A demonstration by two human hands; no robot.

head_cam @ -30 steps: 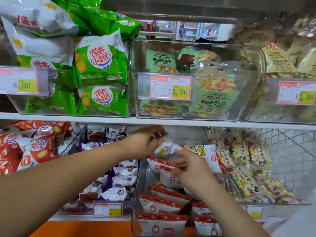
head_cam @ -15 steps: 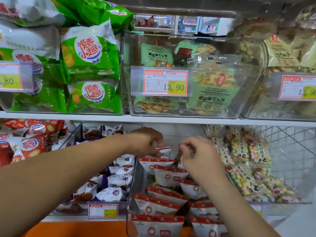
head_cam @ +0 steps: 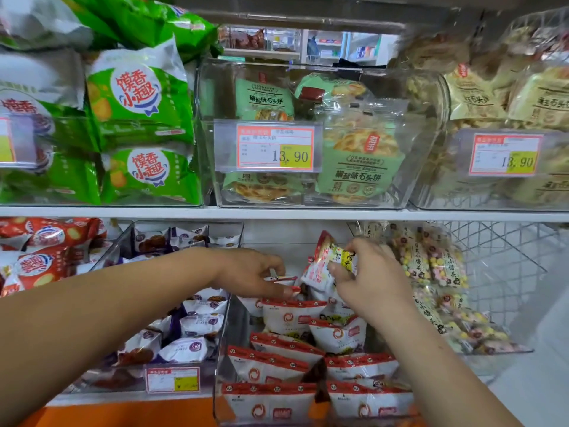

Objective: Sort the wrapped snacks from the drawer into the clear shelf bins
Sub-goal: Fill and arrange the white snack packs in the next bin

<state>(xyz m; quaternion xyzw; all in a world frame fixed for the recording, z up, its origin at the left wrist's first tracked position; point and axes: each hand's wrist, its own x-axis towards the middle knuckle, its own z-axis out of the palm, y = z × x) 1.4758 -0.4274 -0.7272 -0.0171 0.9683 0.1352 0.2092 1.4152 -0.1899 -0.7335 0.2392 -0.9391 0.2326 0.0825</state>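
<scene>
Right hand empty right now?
No, the right hand pinches a red-and-yellow packet, held up over the red-and-white packets.

The white packets [head_cam: 289,317] carry a red top band and a red swirl. The raised packet [head_cam: 320,269] is white with red and yellow print. The neighbouring packets [head_cam: 200,326] are purple and white; the green bags [head_cam: 138,100] bear a white roundel with red characters and blue trim. The price tag [head_cam: 275,147] is red-edged with a yellow patch

Snack packets [head_cam: 289,317] lie in the bin [head_cam: 234,328] below the shelf [head_cam: 277,213], seemingly layered.
</scene>
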